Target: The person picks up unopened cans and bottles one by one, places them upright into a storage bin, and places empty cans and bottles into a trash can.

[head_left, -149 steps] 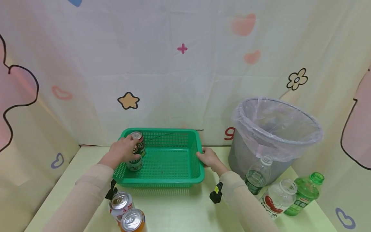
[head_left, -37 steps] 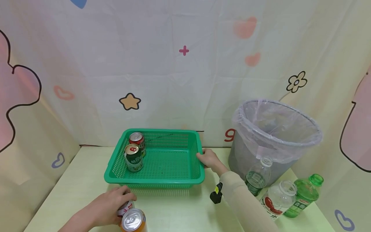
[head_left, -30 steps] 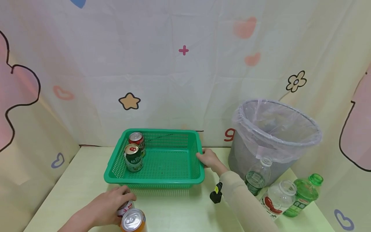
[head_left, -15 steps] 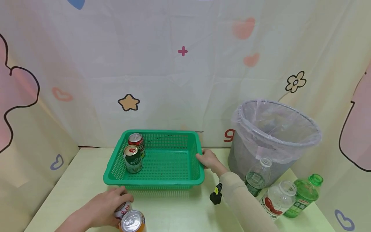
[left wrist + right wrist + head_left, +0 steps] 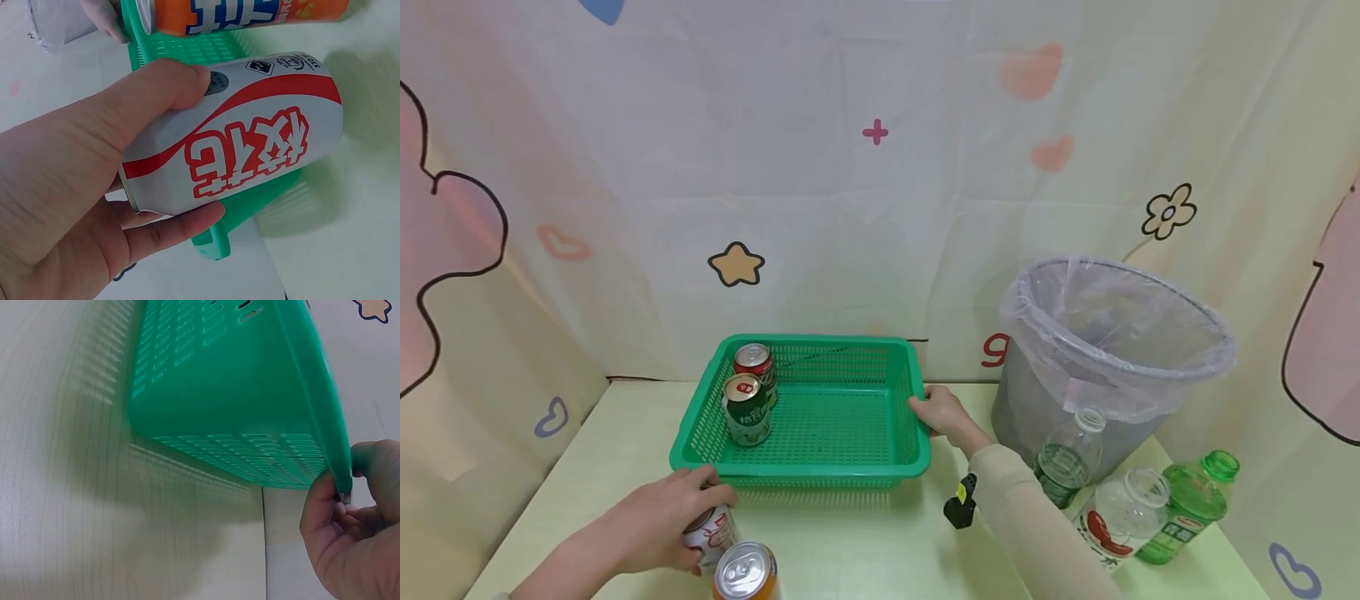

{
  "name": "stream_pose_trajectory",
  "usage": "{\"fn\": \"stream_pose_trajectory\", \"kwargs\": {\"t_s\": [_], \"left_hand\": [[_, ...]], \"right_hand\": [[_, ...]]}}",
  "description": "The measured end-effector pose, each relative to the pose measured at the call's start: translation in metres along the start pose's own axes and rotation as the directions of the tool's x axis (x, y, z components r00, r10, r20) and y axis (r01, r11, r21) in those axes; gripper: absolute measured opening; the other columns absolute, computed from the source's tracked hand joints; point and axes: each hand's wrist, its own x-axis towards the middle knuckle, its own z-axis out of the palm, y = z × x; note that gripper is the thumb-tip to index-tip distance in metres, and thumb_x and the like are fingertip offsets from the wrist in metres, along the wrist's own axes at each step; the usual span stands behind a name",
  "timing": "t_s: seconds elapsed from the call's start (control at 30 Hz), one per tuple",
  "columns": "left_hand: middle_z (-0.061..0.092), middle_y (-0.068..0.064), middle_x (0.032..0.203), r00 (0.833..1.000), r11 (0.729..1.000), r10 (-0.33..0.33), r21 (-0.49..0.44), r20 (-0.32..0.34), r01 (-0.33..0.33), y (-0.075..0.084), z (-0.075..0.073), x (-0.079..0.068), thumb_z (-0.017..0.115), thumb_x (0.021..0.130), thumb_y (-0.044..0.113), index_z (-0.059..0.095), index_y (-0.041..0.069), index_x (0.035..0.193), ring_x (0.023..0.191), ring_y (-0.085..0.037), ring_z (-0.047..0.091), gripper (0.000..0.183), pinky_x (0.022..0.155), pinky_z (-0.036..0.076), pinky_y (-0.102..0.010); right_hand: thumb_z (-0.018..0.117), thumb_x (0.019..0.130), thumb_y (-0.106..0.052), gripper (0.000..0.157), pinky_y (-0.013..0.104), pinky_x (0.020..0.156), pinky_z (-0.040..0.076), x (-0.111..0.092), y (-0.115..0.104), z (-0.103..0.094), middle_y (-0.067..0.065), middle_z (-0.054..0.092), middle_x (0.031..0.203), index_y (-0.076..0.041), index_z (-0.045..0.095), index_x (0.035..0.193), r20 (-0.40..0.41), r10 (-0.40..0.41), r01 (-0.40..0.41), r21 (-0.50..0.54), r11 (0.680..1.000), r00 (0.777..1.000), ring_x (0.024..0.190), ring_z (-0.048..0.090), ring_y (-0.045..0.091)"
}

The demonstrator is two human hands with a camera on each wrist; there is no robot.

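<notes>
My left hand [image 5: 662, 518] grips a white soda can [image 5: 250, 131] with red lettering, thumb on one side and fingers on the other. Right beside that can stands an orange soda can [image 5: 746, 572], close to the table's front. With thumb and curled fingers, my right hand [image 5: 943, 412] pinches the right rim of the green plastic basket [image 5: 835, 429]. Inside the basket, along its left side, a dark green can [image 5: 747, 414] stands upright in front of a red-topped can [image 5: 755, 360].
A mesh trash bin [image 5: 1030, 392] with a clear liner stands at the right. Before it are a clear bottle [image 5: 1067, 458], a clear wide-mouthed bottle [image 5: 1123, 517] with a red picture and a green bottle [image 5: 1195, 504]. A printed curtain [image 5: 820, 208] hangs behind the table.
The left hand went from the cans in the basket down to the white can, and has now shifted it slightly left and away from the orange can. The right hand stays on the rim.
</notes>
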Motion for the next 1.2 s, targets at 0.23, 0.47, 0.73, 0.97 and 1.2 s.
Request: {"fn": "stream_pose_trajectory", "kwargs": {"t_s": [0.23, 0.47, 0.73, 0.97, 1.2], "left_hand": [[0.044, 0.006, 0.095, 1.0, 1.0, -0.01, 0.024, 0.006, 0.01, -0.001, -0.013, 0.0, 0.082, 0.06, 0.023, 0.056, 0.024, 0.103, 0.082, -0.013, 0.046, 0.05, 0.055, 0.043, -0.024], [0.046, 0.004, 0.095, 1.0, 0.998, 0.005, 0.059, -0.019, -0.004, 0.0, -0.026, 0.001, 0.081, 0.061, 0.023, 0.056, 0.025, 0.102, 0.081, -0.012, 0.048, 0.048, 0.056, 0.045, -0.024], [0.046, 0.004, 0.094, 1.0, 0.997, 0.024, 0.071, -0.004, -0.023, 0.003, -0.04, 0.005, 0.081, 0.062, 0.024, 0.056, 0.023, 0.102, 0.081, -0.012, 0.048, 0.048, 0.057, 0.046, -0.025], [0.047, 0.004, 0.094, 0.999, 0.995, 0.031, 0.099, -0.018, -0.029, 0.007, -0.055, 0.008, 0.083, 0.061, 0.027, 0.055, 0.023, 0.102, 0.08, -0.013, 0.048, 0.05, 0.056, 0.046, -0.025], [0.047, 0.004, 0.094, 0.999, 0.992, 0.033, 0.122, -0.041, -0.028, 0.008, -0.069, 0.012, 0.082, 0.061, 0.023, 0.056, 0.023, 0.102, 0.08, -0.013, 0.047, 0.049, 0.056, 0.045, -0.025]], "right_hand": [[0.048, 0.09, -0.018, 0.027, 0.034, 0.063, 0.056, 0.0, 0.001, 0.0, 0.014, 0.062, 0.096, 0.004, 0.056, 0.106, -0.003, -0.006, 0.006, -0.012, 1.0, 1.0, 0.078, 0.064, 0.019], [0.049, 0.091, -0.019, 0.028, 0.033, 0.062, 0.056, 0.001, -0.001, -0.001, 0.014, 0.062, 0.095, 0.004, 0.056, 0.106, -0.002, 0.001, -0.001, -0.021, 1.0, 1.0, 0.077, 0.064, 0.018], [0.049, 0.091, -0.019, 0.03, 0.035, 0.064, 0.056, 0.0, 0.0, -0.001, 0.014, 0.061, 0.098, 0.004, 0.055, 0.109, -0.003, 0.005, -0.005, -0.015, 1.0, 1.0, 0.08, 0.063, 0.019], [0.049, 0.091, -0.019, 0.027, 0.034, 0.063, 0.056, 0.0, -0.001, -0.001, 0.013, 0.061, 0.096, 0.003, 0.056, 0.105, -0.003, 0.001, -0.001, -0.015, 1.0, 1.0, 0.078, 0.063, 0.019], [0.049, 0.09, -0.018, 0.028, 0.034, 0.064, 0.056, -0.001, -0.001, -0.001, 0.014, 0.061, 0.096, 0.004, 0.056, 0.106, 0.001, 0.004, -0.004, -0.009, 1.0, 1.0, 0.079, 0.063, 0.019]]}}
